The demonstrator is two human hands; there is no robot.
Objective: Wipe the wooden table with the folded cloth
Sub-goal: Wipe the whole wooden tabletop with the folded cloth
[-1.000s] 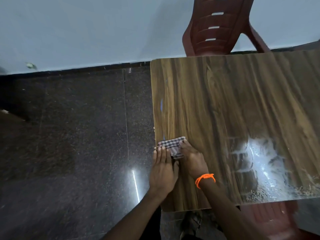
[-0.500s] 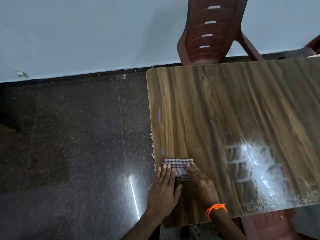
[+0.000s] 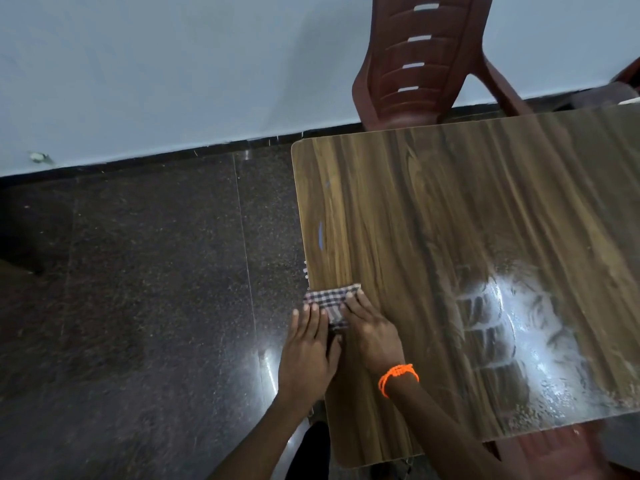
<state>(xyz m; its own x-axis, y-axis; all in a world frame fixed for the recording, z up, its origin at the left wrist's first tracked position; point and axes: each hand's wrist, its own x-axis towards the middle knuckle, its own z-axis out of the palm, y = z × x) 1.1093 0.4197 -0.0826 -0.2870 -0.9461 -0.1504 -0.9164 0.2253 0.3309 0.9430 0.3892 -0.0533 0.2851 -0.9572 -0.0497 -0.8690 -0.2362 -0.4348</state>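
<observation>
A small folded checkered cloth lies at the left edge of the wooden table, slightly overhanging it. My left hand lies flat with straight fingers pressing on the cloth's left part, partly over the table edge. My right hand, with an orange thread band at the wrist, presses flat on the cloth's right part. Both hands cover the near half of the cloth.
A dark red plastic chair stands at the table's far side against a pale wall. Another red chair shows under the near right edge. Dark polished stone floor lies to the left. A bright glare patch sits on the right tabletop.
The cloth and both hands slid back toward me along the left table edge, then stayed near the same spot. Both hands keep pressing on the cloth.
</observation>
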